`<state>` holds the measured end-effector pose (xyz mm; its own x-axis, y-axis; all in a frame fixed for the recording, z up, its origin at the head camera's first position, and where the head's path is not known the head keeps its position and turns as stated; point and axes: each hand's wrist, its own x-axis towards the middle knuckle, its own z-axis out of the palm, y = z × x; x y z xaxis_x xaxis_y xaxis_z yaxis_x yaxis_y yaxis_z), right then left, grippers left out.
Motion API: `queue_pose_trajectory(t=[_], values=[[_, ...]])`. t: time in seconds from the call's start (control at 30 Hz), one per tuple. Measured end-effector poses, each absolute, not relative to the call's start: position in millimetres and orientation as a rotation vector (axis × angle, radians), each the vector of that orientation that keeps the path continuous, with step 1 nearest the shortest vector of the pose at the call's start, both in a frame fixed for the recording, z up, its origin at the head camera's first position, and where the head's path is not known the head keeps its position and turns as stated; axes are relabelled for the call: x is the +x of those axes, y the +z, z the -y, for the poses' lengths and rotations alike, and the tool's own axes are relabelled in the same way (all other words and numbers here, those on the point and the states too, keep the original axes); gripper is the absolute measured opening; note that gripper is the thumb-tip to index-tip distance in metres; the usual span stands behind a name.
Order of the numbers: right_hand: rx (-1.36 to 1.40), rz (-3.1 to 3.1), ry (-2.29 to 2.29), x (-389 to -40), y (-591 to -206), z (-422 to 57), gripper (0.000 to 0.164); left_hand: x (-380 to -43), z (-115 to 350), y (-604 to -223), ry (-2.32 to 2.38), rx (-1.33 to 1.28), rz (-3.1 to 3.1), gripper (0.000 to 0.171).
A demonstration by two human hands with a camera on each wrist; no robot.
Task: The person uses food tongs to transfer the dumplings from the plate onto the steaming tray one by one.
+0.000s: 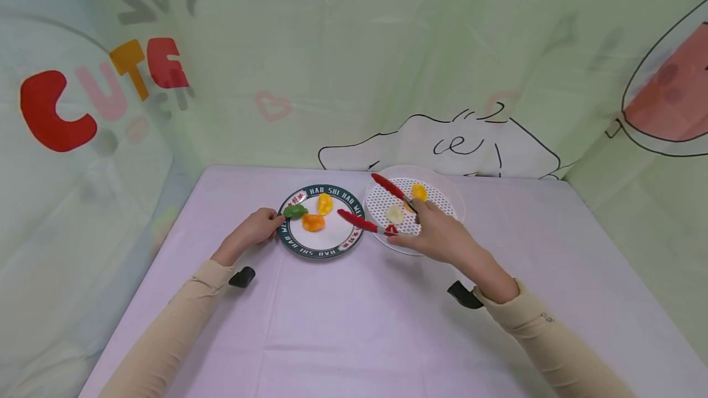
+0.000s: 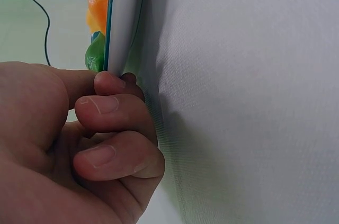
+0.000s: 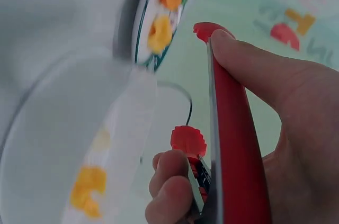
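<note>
My left hand pinches the left rim of a round white plate with a dark green lettered border. On it lie a green piece, a yellow piece and an orange piece, all small and glossy. In the left wrist view the thumb and fingers meet at the edge of the plate. My right hand holds red-tipped tongs, their arms spread apart with nothing between the tips. The tongs reach over a white perforated round tray, which holds a pale piece and a yellow piece.
A white cloth covers the table. Behind it hangs a pale green printed curtain, with lettering on the left. The plate and the tray stand side by side near the table's back edge. Each wrist bears a dark camera mount.
</note>
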<state>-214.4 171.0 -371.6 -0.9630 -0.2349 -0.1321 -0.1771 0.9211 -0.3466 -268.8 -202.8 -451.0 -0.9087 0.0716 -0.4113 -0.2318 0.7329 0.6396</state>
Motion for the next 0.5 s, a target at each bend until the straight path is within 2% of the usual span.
queue_pose_trajectory(t=[0.1, 0.23, 0.4, 0.5], values=[[-0.379, -2.870, -0.511, -204.8, -380.7, -150.9, 0.100, -268.3, 203.4, -450.8, 1.015, -0.132, -2.522, 0.027], [-0.458, -2.822, -0.549, -197.9, -396.1, -130.9, 0.085, -267.9, 203.8, -450.1, 1.016, -0.125, -2.529, 0.027], [-0.529, -2.833, -0.542, -197.9, -408.7, -115.9, 0.067, -267.9, 202.9, -450.4, 1.010, -0.118, -2.526, 0.027], [-0.547, -2.842, -0.534, -200.2, -410.0, -108.0, 0.062, -268.3, 202.3, -451.2, 1.008, -0.120, -2.521, 0.027]])
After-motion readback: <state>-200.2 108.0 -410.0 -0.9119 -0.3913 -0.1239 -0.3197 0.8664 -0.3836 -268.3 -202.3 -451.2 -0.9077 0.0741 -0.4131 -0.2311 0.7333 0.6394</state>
